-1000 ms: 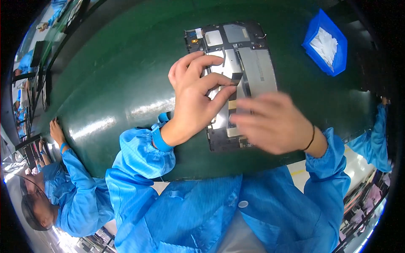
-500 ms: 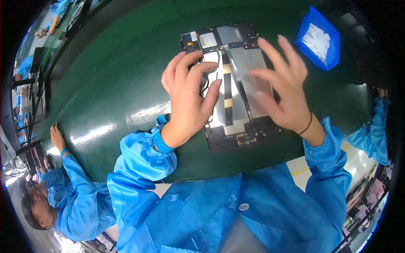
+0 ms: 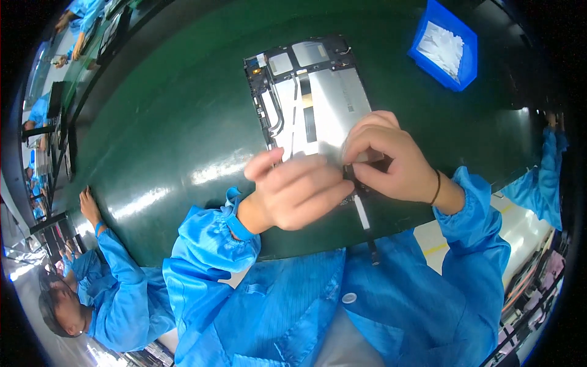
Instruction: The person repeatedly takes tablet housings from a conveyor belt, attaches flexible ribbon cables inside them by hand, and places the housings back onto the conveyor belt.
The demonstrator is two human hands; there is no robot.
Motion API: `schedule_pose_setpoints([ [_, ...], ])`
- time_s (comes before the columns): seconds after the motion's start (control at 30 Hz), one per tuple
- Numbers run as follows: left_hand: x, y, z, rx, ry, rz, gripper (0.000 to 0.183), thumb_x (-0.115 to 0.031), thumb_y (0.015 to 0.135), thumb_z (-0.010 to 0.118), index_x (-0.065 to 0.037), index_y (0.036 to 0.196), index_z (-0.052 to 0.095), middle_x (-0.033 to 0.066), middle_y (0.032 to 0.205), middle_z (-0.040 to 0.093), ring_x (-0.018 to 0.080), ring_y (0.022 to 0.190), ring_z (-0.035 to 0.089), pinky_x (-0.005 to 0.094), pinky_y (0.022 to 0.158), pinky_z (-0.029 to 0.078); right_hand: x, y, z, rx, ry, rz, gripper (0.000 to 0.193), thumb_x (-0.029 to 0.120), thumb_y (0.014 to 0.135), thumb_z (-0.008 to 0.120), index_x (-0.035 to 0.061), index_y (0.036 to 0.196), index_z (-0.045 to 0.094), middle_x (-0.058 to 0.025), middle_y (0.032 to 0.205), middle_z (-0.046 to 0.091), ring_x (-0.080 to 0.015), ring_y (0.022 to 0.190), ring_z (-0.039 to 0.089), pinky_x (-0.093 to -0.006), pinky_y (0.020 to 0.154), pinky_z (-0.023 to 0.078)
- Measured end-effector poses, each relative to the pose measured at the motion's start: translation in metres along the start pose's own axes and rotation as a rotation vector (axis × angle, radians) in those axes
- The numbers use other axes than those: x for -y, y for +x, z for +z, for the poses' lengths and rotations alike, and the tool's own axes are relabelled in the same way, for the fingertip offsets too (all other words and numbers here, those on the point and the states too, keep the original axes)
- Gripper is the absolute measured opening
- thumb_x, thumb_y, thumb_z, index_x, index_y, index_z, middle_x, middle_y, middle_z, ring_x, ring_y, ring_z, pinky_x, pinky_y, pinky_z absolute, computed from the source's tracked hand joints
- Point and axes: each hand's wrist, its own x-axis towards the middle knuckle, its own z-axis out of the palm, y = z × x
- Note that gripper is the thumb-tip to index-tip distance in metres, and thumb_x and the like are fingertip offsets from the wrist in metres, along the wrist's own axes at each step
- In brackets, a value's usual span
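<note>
Here, both hands pinch a thin ribbon strip (image 3: 362, 214) at the opened tablet's (image 3: 318, 98) 6 o'clock edge, left hand (image 3: 299, 189) beside right hand (image 3: 391, 160), blue parts bin (image 3: 422, 46) at 2 o'clock on the green tabletop (image 3: 171, 122).

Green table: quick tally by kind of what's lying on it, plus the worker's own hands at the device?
Opened tablet: 1
Blue bin holding white pieces: 1
Thin strip hanging over the table edge: 1
Own hands, left hand and right hand: 2
Total: 5
</note>
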Motion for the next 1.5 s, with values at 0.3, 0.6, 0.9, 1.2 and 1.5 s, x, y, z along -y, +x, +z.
schedule_pose_setpoints([
  [0.3,0.004,0.000,-0.007,0.061,0.153,0.293,0.023,-0.021,0.077,0.062,-0.026,0.097,0.072,-0.0107,0.097,0.066,0.0090,0.094,0.056,0.0347,0.099,0.028,-0.004,-0.001,-0.002,0.056,-0.021,-0.059,0.010,0.021,0.082,0.068,0.0120,0.085,0.065,-0.0009,0.084,0.062,-0.0183,0.092,0.058,-0.0370,0.095,0.033],
  [0.6,0.001,0.010,0.002,0.097,-0.358,-0.019,0.013,-0.012,0.074,0.070,-0.017,0.086,0.069,-0.0038,0.091,0.071,0.0166,0.095,0.064,0.0403,0.104,0.027,-0.024,0.019,-0.044,-0.440,-0.333,0.047,0.011,0.017,0.088,0.062,0.0066,0.092,0.064,-0.0080,0.084,0.061,-0.0215,0.083,0.059,-0.0308,0.078,0.045],
  [0.9,0.017,0.029,0.023,0.070,-0.452,-0.520,0.012,-0.010,0.072,0.076,-0.013,0.083,0.072,-0.0032,0.071,0.065,0.0135,0.079,0.060,0.0419,0.102,0.031,-0.039,-0.005,-0.121,-0.661,-1.188,-0.009,0.020,0.012,0.088,0.063,0.0032,0.106,0.066,-0.0114,0.096,0.068,-0.0246,0.084,0.064,-0.0307,0.077,0.050],
  [1.2,0.023,0.027,0.024,0.074,-0.368,-0.596,0.011,-0.010,0.072,0.075,-0.013,0.082,0.073,-0.0037,0.069,0.062,0.0133,0.067,0.055,0.0401,0.100,0.033,0.028,-0.032,0.015,-0.174,-0.601,-0.176,0.021,0.012,0.070,0.070,0.0132,0.091,0.065,0.0010,0.095,0.062,-0.0196,0.090,0.057,-0.0366,0.082,0.043],
  [1.5,0.027,0.023,0.027,0.085,-0.357,-0.556,0.007,-0.013,0.074,0.075,-0.014,0.081,0.074,-0.0030,0.071,0.065,0.0138,0.070,0.057,0.0389,0.099,0.032,0.025,-0.033,0.022,-0.191,-0.624,-0.160,0.023,0.013,0.068,0.071,0.0139,0.090,0.066,0.0021,0.095,0.061,-0.0180,0.088,0.057,-0.0354,0.078,0.041],
])
